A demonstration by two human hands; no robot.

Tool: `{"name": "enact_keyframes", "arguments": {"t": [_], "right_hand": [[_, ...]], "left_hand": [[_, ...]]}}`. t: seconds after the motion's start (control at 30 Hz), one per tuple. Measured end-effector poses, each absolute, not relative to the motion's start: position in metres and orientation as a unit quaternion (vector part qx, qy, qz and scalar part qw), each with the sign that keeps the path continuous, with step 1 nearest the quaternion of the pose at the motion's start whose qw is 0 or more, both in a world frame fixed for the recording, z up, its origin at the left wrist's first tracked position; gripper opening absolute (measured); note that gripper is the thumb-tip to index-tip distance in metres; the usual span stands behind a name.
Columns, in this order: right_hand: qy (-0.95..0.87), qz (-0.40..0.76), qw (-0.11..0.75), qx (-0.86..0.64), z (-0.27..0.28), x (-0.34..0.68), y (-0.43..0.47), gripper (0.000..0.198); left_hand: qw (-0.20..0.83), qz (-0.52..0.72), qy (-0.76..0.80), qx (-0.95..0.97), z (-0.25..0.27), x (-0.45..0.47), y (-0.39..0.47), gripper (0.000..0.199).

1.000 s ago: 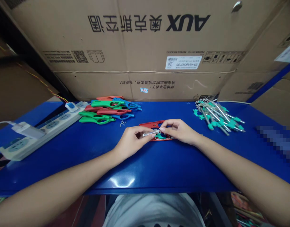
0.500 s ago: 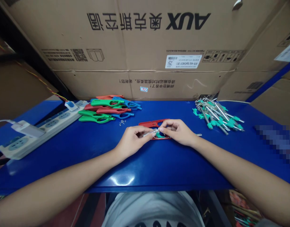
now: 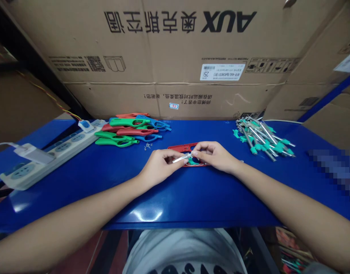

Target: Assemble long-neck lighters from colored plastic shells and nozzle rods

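My left hand (image 3: 157, 166) is closed, its thumb and fingers pinching a small clear lighter fuel tank (image 3: 180, 158) that lies slanted across the fingertips. At the tank's right end, my right hand (image 3: 216, 156) pinches with thumb and index finger; whatever small part it grips there is too small to make out. Below and behind the fingers lies a red lighter handle shell (image 3: 180, 147) on the blue table. A teal-green trigger piece (image 3: 194, 161) and a thin white wire show in it. The hands hide much of the shell.
Red, green, blue and orange lighter handles (image 3: 132, 131) are piled at back left, with several tiny metal pieces (image 3: 148, 146) beside them. Metal lighter tubes with teal triggers (image 3: 263, 139) lie at back right. A power strip (image 3: 53, 156) runs along the left; a cardboard box (image 3: 157, 68) stands behind.
The fuel tank has turned slightly in my left fingers, and more of its left end shows. Both hands stay over the red shell, with the right fingers still at the tank's end.
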State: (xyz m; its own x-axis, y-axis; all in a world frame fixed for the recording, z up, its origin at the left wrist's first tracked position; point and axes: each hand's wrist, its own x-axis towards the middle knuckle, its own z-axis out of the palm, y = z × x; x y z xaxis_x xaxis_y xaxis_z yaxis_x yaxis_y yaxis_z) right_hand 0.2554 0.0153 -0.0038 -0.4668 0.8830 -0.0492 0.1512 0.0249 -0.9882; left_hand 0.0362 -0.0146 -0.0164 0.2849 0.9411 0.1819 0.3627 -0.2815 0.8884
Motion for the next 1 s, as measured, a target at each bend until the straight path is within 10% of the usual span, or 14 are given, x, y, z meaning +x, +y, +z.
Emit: {"name": "enact_keyframes", "arguments": {"t": [1.0], "right_hand": [[-0.651, 0.535, 0.333, -0.424, -0.004, 0.261, 0.023, 0.042]], "left_hand": [[0.244, 0.238, 0.429, 0.837, 0.013, 0.013, -0.005, 0.023]]}}
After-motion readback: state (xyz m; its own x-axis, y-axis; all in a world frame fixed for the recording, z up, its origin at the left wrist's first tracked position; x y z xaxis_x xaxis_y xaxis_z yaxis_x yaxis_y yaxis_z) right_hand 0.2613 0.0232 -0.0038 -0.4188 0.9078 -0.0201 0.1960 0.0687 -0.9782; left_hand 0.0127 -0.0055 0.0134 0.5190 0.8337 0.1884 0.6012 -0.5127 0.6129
